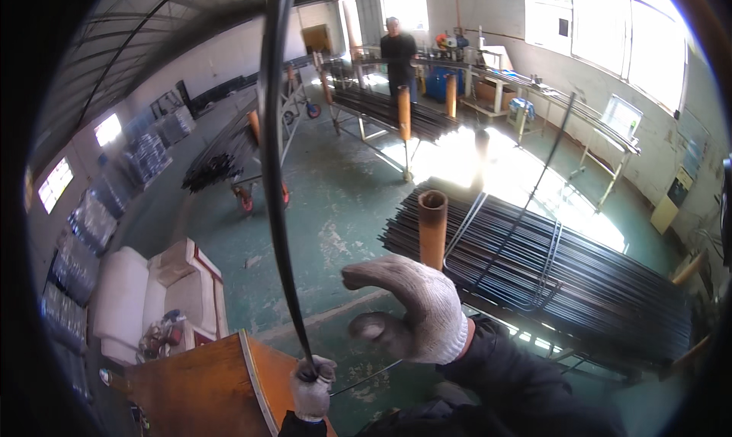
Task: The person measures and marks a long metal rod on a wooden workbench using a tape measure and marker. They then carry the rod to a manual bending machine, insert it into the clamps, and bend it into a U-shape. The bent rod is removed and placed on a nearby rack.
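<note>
My left hand (311,395), in a white knit glove, is closed around the lower end of a long black rod (276,170). The rod rises steeply past the top of the picture. My right hand (419,307), gloved too, is held out with thumb and fingers spread in a C shape and nothing between them. Just beyond it stands a rusty orange tube post (433,235). To the right, a wide layer of dark metal rods (610,292) lies on a low rack, with bent U-shaped rods (546,273) on top.
An orange-brown board (191,383) is beside my left hand, near a worn pale sofa (164,296). A wheeled cart (263,162) carries more rods. Farther back, a person (398,56) stands by another rod rack (374,109). A workbench (526,86) runs along the window wall.
</note>
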The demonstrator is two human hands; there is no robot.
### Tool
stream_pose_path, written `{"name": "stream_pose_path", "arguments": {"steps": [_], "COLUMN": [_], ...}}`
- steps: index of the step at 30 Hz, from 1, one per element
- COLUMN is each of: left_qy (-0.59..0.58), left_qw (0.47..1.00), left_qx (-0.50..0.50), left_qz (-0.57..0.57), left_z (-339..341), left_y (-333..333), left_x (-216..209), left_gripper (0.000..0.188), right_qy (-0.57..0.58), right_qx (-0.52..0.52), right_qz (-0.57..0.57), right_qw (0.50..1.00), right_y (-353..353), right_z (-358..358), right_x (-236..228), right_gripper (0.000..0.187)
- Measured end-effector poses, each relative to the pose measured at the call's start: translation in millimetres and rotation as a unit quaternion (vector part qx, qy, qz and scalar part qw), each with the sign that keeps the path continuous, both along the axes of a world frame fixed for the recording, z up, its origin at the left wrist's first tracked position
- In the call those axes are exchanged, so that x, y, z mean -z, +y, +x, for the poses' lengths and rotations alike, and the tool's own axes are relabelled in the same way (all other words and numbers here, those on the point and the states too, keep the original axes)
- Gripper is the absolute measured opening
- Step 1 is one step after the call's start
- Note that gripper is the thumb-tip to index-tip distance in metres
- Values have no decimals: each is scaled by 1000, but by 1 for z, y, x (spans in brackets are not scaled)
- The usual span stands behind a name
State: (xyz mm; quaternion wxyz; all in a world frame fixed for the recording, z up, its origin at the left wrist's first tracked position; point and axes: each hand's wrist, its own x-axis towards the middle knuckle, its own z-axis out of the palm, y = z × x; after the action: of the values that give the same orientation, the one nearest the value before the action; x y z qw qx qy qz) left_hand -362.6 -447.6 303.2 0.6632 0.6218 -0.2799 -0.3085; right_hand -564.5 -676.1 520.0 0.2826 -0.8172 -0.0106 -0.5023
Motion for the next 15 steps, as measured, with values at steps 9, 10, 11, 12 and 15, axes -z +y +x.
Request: {"name": "stream_pose_path", "arguments": {"steps": [9, 10, 11, 12, 15], "left_qy": [-78, -90, -126, -134, -152], "left_qw": [966, 961, 950, 946, 934], "left_qx": [-221, -239, -268, -280, -311], "left_qz": [-110, -104, -103, -96, -90], "left_z": [108, 98, 108, 115, 127], "left_y": [116, 119, 120, 121, 125], "left_x": [-74, -74, -86, -100, -142], "left_gripper": [50, 51, 52, 51, 47], "right_qy": [223, 243, 260, 278, 337], "right_qx": [93, 69, 50, 33, -8], "right_qz": [342, 372, 371, 366, 351], "right_qw": [908, 893, 890, 888, 874], "right_y": [-21, -26, -23, -23, -12], "right_z": [167, 181, 212, 241, 335], "right_x": [272, 302, 321, 339, 359], "right_gripper": [37, 38, 40, 42, 47]}}
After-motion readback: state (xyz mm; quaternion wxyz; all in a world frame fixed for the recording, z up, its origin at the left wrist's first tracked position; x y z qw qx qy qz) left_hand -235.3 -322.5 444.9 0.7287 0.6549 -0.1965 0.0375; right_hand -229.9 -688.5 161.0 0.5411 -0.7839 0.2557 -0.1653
